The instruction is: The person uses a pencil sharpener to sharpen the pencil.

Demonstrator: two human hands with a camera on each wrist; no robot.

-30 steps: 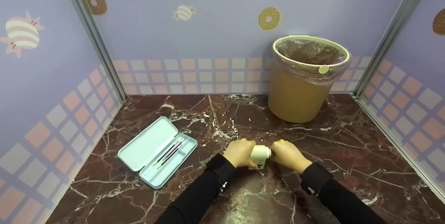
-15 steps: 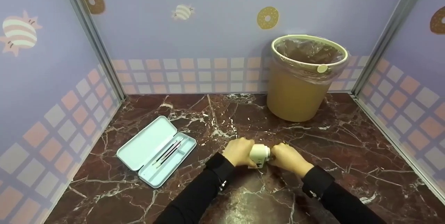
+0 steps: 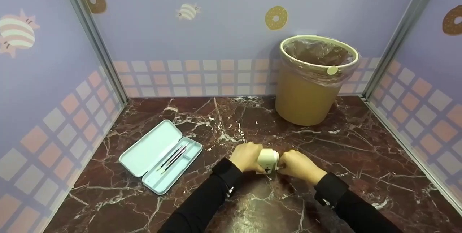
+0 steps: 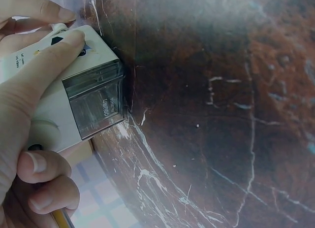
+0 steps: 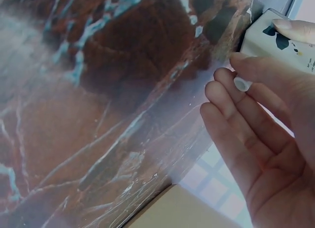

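A small cream-white crank pencil sharpener (image 3: 266,160) with dark printed figures stands on the marble-patterned tabletop. My left hand (image 3: 247,157) grips its body from the left, thumb across the printed face in the left wrist view. The sharpener's clear shavings drawer (image 4: 96,102) shows there too. At the sharpener's right end, my right hand (image 3: 297,166) pinches the small white crank knob (image 5: 241,84) between thumb and index finger. The other right fingers (image 5: 229,139) extend loosely past the knob. Most of the crank arm is hidden behind the right hand in the head view.
An open light-blue pencil case (image 3: 160,157) lies to the left, with slim pencils (image 3: 173,159) in its tray. A tan waste bin (image 3: 305,95) with a clear liner stands at the back right. Patterned panels (image 3: 195,45) wall the tabletop on the back and both sides.
My right hand has moved slightly downward beside the sharpener, and the crank's white end shows at a different angle. The left hand keeps its grip. The head view has shifted a little.
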